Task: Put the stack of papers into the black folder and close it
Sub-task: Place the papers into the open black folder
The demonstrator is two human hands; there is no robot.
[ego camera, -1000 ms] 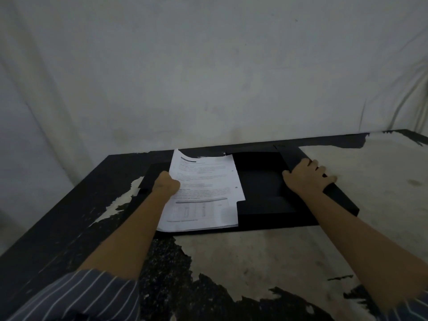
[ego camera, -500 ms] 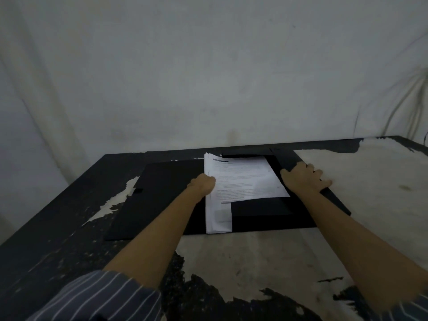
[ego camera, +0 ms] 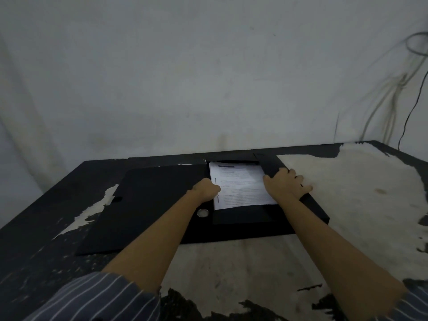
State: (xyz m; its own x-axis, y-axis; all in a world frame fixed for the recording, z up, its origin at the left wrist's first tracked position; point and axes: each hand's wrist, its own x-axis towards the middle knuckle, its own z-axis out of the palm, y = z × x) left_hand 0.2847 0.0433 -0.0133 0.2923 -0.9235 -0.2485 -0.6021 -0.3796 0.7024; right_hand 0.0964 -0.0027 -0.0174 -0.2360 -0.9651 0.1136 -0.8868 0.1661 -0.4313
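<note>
Count: one black folder point(ego camera: 162, 205), one stack of papers point(ego camera: 240, 186), two hands, one desk point(ego camera: 347, 205), one round metal snap point(ego camera: 202, 213) on the folder near its spine.

Folder lay open and flat on the desk, left cover spread out, right half a shallow tray. Papers sat in the right half, top sheet printed, far edge up against the tray's back wall, near edge tucked behind the low black pocket flap at the front. Left edge of the stack ran along the spine fold; right edge met the raised side flap.

Left hand point(ego camera: 206, 189) was curled into a loose fist, fingers closed on the left edge of the stack; can't tell whether it pinched the sheets or only pressed them. Right hand point(ego camera: 286, 185) lay spread, fingers open, palm down on the right side flap and the papers' right edge, holding nothing.

Folder's far edge sat close to the desk's back edge, near the white wall point(ego camera: 208, 77). Free desk surface to the right of the folder and in front of it, worn pale patches there; dark strip free on the left too. Cables point(ego camera: 407, 117) hung at the far right corner, well apart from the hands. Striped sleeves point(ego camera: 92, 297) showed at the bottom of the view.
</note>
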